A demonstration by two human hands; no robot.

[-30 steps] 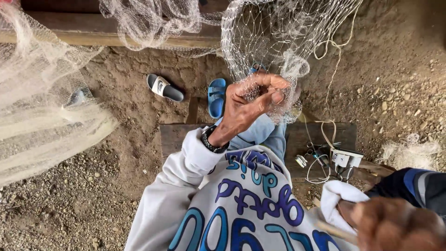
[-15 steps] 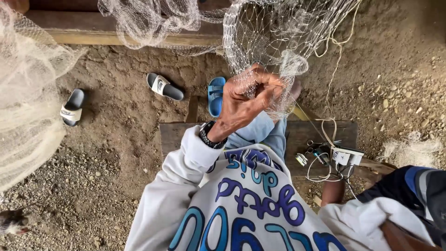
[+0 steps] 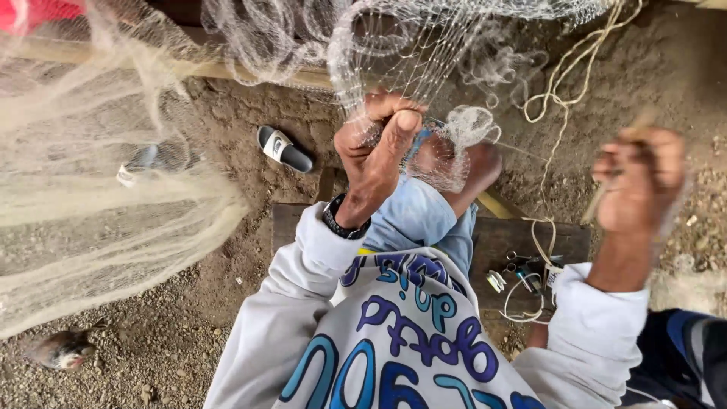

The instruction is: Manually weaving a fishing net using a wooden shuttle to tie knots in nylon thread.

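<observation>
Netting first: we find a pale fishing net hanging above the wooden bench, its mesh gathered just over our raised knee. Left hand, wristwatch at the cuff, is curled closed with thumb pressed to fingers, pinching a bunch of that mesh. Right hand, blurred, is raised to the right of the bench, fingers closed around a thin netting needle. On the bench lie scissors and white cord. Beyond the bench's left end, a black-and-white slide sandal rests on bare dirt; farther left, more heaped net.
</observation>
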